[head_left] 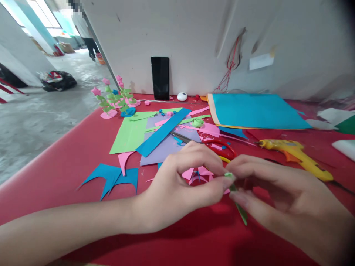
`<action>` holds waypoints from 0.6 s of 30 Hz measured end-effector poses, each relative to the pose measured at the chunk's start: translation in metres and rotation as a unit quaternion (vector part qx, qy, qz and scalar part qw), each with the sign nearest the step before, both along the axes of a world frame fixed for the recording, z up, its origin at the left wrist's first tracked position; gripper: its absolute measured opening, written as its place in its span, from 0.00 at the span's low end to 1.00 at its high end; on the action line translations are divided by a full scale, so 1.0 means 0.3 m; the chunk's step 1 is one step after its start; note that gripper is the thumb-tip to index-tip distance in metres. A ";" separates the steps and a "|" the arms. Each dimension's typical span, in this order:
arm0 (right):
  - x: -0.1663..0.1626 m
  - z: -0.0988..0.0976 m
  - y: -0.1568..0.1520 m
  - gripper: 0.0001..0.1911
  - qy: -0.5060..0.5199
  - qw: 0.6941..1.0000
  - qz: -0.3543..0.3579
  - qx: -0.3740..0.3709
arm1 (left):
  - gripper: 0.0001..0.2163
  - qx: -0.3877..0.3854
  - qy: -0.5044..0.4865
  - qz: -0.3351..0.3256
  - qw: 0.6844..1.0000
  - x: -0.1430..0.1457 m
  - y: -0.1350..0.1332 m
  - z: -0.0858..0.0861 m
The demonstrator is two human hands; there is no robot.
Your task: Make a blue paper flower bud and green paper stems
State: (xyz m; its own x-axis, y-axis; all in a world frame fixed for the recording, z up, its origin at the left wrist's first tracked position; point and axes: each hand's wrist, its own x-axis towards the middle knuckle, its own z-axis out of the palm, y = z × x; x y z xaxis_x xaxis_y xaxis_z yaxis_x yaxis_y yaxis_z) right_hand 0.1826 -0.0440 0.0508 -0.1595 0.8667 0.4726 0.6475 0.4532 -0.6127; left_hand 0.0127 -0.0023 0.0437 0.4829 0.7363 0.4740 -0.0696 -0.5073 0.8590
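My left hand [180,184] and my right hand [277,192] meet above the red table [69,162]. Both pinch a thin green paper strip [240,210], rolled at its top end between my fingertips; its loose tail hangs down toward me. Just behind my fingers lie pink paper scraps [197,173] and red-handled scissors [222,147]. A rolled green paper coil [197,122] sits farther back among the cut papers.
A yellow glue gun [296,155] lies at the right. Blue paper sheets [257,111], a green sheet [131,135], a blue strip [163,131] and blue cutouts [113,177] cover the table. Paper flower stems [116,98] and a black phone [160,77] stand by the wall. A person stands far back left.
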 end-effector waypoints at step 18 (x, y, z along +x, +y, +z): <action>0.046 0.045 0.021 0.06 -0.158 0.978 0.064 0.124 | 0.03 0.147 0.161 -0.003 0.976 -0.014 0.023 0.040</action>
